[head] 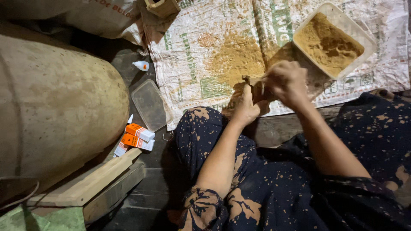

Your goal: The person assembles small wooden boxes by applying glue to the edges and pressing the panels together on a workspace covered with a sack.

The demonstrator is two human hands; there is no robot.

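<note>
Head view. The person sits on the dark floor [150,188] with both forearms extended forward over the knees, which are covered in dark blue fabric with tan splashes.

The left hand [247,107] and the right hand [287,83] meet over the near edge of a white woven plastic sack sheet with green print [192,64], which is spread flat on the floor. The left grip is closed around a small brownish object [252,87]; its exact shape cannot be told. The right hand is curled over the same object from above, fingers bent and touching it; whether this grip clamps the object or only rests on it cannot be told.

A patch of loose tan powder [235,57] lies on the sheet just beyond the hands. A translucent rectangular plastic container [361,51] filled with the same tan powder [327,42] stands on the sheet near its far right corner, just beside the right hand.

Off the left edge of the sheet, on the floor, lie a clear rectangular plastic lid [150,105], a small white bottle with an orange cap [141,65], and two orange-and-white cartons [138,137]. A large pale cylindrical drum [55,107] lies at the far left, with a wooden plank [90,182] at its near side.
</note>
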